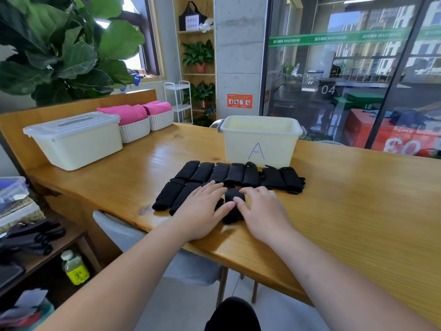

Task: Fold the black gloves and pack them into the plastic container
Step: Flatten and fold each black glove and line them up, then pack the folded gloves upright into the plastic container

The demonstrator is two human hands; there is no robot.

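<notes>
Glove in work: black knit glove [235,204], between the two hands, doubled into a short, thick, soft, matte pad.
Left hand [202,210]: palm down, fingers straight, gripping nothing. The thumb tip meets the pad's left edge, likely to steady the fold.
Right hand [263,211]: fingers spread and nearly straight, tips on the pad's right side, gripping nothing. It seems to be pressing the fold flat.
Folded gloves [238,174]: a row just beyond the fingertips, side by side and touching. A shorter row lies left of the left hand, partly under it. Probably lined up ready for packing.
Container [260,139]: beyond the far row. Cream plastic, open top, rounded rim, blue "A" on the near wall. Inside mostly hidden.
Desk [358,199]: glossy grained wood.
Far left: lidded box [74,139] and white woven baskets [145,130] of pink cloth, well apart.
</notes>
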